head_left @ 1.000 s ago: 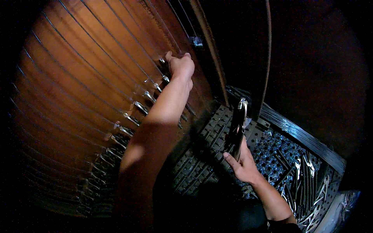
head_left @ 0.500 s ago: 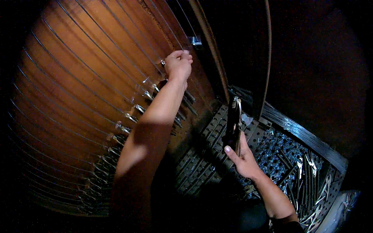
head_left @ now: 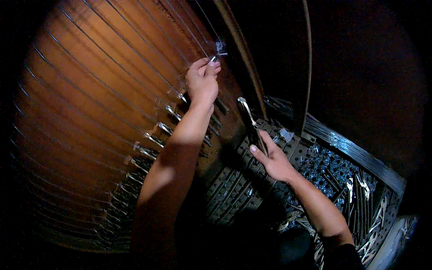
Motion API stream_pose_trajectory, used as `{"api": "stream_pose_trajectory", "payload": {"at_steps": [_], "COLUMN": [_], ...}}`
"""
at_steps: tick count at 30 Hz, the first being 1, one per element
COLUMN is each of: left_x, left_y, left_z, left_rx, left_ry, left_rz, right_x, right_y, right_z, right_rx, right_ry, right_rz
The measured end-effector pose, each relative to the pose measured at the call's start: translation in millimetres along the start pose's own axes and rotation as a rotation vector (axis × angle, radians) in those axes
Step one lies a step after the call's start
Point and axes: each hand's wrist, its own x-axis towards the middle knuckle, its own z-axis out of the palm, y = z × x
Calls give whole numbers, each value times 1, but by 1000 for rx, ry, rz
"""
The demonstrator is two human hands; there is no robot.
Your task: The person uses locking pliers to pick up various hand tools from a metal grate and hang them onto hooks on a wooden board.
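My left hand (head_left: 202, 85) reaches up the tilted brown panel, its fingers pinched at the lower end of a thin wire (head_left: 200, 46). A small shiny piece shows at its fingertips; its kind is unclear. My right hand (head_left: 275, 158) is wrapped around what looks like a pair of pliers (head_left: 250, 119), with dark handles and a bright curved metal head pointing up and left. The tool is apart from the panel. Beside my left forearm, a row of metal pieces with shiny heads (head_left: 155, 139) and dark lower ends hangs at the ends of other wires.
Long parallel wires (head_left: 96, 54) run down the brown panel (head_left: 121, 63). At right, a perforated dark tray (head_left: 390, 216) holds several metal tools (head_left: 365, 189) and bluish scraps. A bundle of wires (head_left: 342, 147) lies along its far edge. Two upright bars (head_left: 308, 67) stand behind.
My right hand has moved left and up with the pliers, which now tilt toward the panel. My left hand has shifted slightly left, and a shiny piece now shows at its fingertips.
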Motion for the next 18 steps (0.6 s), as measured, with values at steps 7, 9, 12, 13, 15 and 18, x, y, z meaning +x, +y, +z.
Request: {"api": "stream_pose_trajectory", "payload": {"at_steps": [7,9,12,13,15,18], "left_x": [-17,-22,-32,-34,-36,-40], "left_y": [5,8,12,13,14,18], "left_z": [-9,-11,-14,-15,-16,-20], "left_rx": [-84,-107,-119,-119,-118,-99], "left_ry": [-72,-71,-77,-81,-87,-112], "left_rz": [43,38,27,25,15,10], "right_x": [48,61,73,75,77,77], "right_y": [-3,7,1,1,-1,-2], "right_z": [5,7,9,9,8,10], "right_rx": [-91,-62,-18,-28,-50,-52], "right_ry": [-9,-14,-10,-10,-9,15], "right_rz": [-49,-25,-70,-57,-27,-75]}}
